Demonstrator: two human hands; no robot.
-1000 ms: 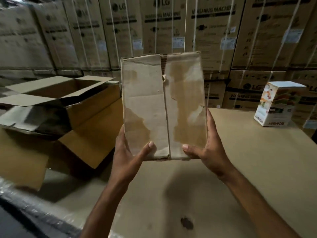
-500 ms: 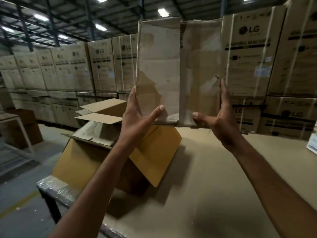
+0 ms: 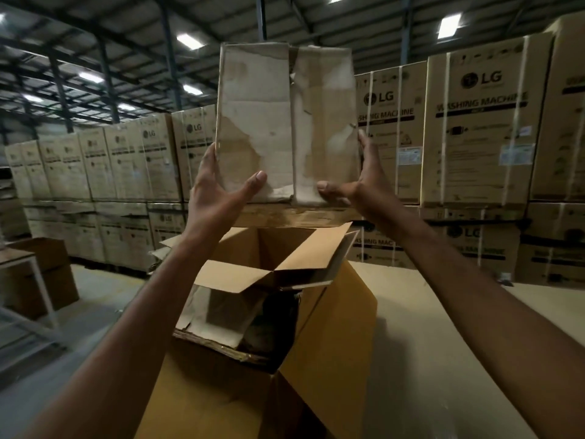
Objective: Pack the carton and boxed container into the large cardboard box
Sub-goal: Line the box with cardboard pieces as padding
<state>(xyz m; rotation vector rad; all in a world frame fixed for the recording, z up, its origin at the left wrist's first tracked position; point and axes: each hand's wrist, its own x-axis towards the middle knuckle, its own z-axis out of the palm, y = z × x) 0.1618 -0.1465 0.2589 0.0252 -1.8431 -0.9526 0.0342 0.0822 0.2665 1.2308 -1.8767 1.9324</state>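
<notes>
Overhead in the head view, the carton sat in the upper centre of the frame, upright with its long axis vertical and its taped seam facing the camera. The left hand gripped its lower left corner and the right hand its lower right, each thumb pressed on the near face and the fingers wrapped along the side. Both hands looked equally near. Straight below, in the centre of the frame, the large cardboard box stood open on the table, its inner flaps partly crossing the mouth. The coming move was likely a straight drop, bottom edge first, clear of those flaps. The boxed container was not in view
</notes>
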